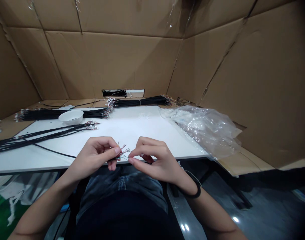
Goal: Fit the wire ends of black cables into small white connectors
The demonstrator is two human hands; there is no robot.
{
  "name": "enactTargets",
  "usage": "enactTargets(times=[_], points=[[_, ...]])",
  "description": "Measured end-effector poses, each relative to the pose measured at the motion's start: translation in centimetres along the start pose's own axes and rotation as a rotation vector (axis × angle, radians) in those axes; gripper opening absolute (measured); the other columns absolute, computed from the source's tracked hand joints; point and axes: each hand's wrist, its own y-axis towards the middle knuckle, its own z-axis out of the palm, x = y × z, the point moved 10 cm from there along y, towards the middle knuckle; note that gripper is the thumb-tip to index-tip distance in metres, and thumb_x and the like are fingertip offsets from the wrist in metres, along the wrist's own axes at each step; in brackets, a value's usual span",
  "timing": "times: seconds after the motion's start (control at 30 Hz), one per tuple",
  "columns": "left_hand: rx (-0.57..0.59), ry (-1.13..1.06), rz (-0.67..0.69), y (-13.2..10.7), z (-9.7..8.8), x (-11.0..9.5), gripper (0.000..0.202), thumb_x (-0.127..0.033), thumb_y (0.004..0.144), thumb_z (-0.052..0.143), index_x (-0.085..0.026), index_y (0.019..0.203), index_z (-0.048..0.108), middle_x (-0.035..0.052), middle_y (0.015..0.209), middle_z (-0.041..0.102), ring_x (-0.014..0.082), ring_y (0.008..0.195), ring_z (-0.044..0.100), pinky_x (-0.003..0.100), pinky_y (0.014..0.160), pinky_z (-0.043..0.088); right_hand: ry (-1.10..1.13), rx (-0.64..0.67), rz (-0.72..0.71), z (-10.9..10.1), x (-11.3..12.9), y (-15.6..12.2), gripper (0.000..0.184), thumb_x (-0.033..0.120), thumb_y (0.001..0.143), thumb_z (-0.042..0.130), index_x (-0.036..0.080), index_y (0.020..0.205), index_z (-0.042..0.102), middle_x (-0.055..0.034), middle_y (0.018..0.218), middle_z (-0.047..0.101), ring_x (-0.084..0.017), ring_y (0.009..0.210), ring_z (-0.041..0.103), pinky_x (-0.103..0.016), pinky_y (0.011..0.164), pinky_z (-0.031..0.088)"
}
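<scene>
My left hand [97,154] and my right hand [152,159] meet at the near edge of the white table [132,128]. The left pinches a black cable's end, where thin coloured wire ends [123,151] fan out. My right thumb and forefinger pinch at those wire tips; what they grip is too small to name. The black cable [52,150] trails left across the table from my left hand.
Bundles of black cables [54,114] lie at the left and at the back [139,101]. A small white bowl [71,117] stands at the back left. A crumpled clear plastic bag [205,128] lies at the right. Cardboard walls [112,63] surround the table.
</scene>
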Motion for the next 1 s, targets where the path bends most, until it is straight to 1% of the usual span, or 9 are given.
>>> enactTargets(times=[0.17, 0.53, 0.63, 0.73, 0.8, 1.0], points=[[-0.004, -0.001, 0.006, -0.1, 0.0, -0.1, 0.020, -0.026, 0.086, 0.067, -0.013, 0.070, 0.065, -0.0022, 0.056, 0.063, 0.0068, 0.046, 0.060, 0.014, 0.048, 0.048, 0.001, -0.007, 0.004, -0.1, 0.0, 0.0, 0.007, 0.014, 0.085, 0.067, 0.014, 0.082, 0.073, 0.0005, 0.066, 0.054, -0.008, 0.054, 0.042, -0.022, 0.048, 0.035], [-0.011, 0.010, 0.006, -0.1, -0.1, -0.3, 0.020, -0.024, 0.085, 0.067, -0.012, 0.069, 0.065, -0.0019, 0.055, 0.063, 0.0071, 0.046, 0.060, 0.014, 0.048, 0.049, 0.024, -0.009, 0.021, -0.1, -0.1, 0.1, 0.006, 0.013, 0.083, 0.068, 0.013, 0.080, 0.073, 0.0008, 0.065, 0.053, -0.007, 0.052, 0.041, -0.021, 0.047, 0.034], [-0.013, 0.003, 0.005, -0.1, 0.0, -0.3, 0.019, -0.024, 0.085, 0.068, -0.012, 0.070, 0.065, -0.0017, 0.057, 0.063, 0.0074, 0.046, 0.061, 0.014, 0.048, 0.049, 0.052, -0.038, 0.070, -0.4, -0.4, 0.2, 0.008, 0.014, 0.083, 0.067, 0.012, 0.078, 0.073, 0.0005, 0.064, 0.054, -0.007, 0.051, 0.041, -0.022, 0.046, 0.035], [-0.015, 0.001, 0.003, 0.0, 0.1, -0.3, 0.020, -0.025, 0.084, 0.068, -0.012, 0.070, 0.066, -0.0013, 0.058, 0.063, 0.0078, 0.046, 0.061, 0.015, 0.047, 0.049, 0.053, -0.104, 0.124, -1.1, -0.8, 0.2, 0.009, 0.015, 0.084, 0.065, 0.012, 0.078, 0.073, 0.0001, 0.064, 0.054, -0.008, 0.052, 0.045, -0.022, 0.047, 0.037], [-0.012, 0.007, 0.005, 0.0, 0.1, -0.4, 0.020, -0.026, 0.084, 0.069, -0.012, 0.070, 0.066, -0.0012, 0.058, 0.063, 0.0082, 0.046, 0.060, 0.016, 0.047, 0.049, 0.049, -0.136, 0.135, -1.5, -0.9, 0.2, 0.009, 0.015, 0.084, 0.065, 0.014, 0.079, 0.073, 0.0002, 0.064, 0.054, -0.009, 0.054, 0.046, -0.022, 0.047, 0.037], [-0.006, 0.030, 0.003, 0.2, 0.3, -0.1, 0.021, -0.029, 0.083, 0.070, -0.012, 0.071, 0.066, -0.0008, 0.057, 0.063, 0.0090, 0.046, 0.060, 0.017, 0.047, 0.050, 0.072, -0.138, 0.128, -1.4, -0.7, 0.2, 0.008, 0.011, 0.081, 0.067, 0.014, 0.078, 0.074, 0.0007, 0.064, 0.054, -0.008, 0.053, 0.046, -0.021, 0.047, 0.037]])
